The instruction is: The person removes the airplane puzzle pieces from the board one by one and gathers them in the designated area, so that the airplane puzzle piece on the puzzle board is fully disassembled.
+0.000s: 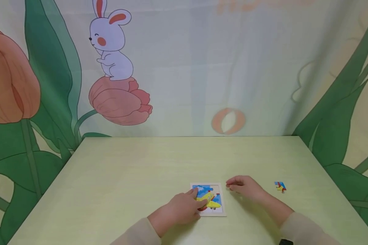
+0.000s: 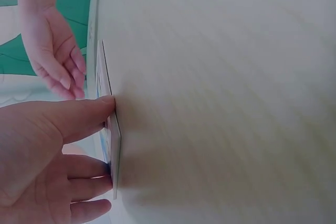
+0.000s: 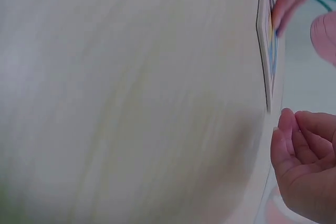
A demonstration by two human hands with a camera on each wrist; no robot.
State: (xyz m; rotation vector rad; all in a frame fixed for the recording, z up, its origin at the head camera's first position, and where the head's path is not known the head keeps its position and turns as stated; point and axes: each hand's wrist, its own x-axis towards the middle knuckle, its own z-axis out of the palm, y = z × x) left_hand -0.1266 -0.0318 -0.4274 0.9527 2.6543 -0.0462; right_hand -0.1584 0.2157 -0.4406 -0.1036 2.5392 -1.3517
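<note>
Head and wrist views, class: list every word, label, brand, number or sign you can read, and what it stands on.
No readable text anywhere.
Backdrop: faint orange marks along the top edge, possibly lettering, too cut off and blurred to read.
Puzzle: none visible.

It looked like a child's play corner or a small staged set (which of the two could not be told). A pale green counter (image 1: 125,177) stood against a faintly creased backdrop (image 1: 178,68), printed with a white rabbit (image 1: 116,61) on a pink tulip (image 1: 119,102) and big green leaves (image 1: 334,129), while a framed airplane puzzle (image 1: 214,205) lay on top.
</note>
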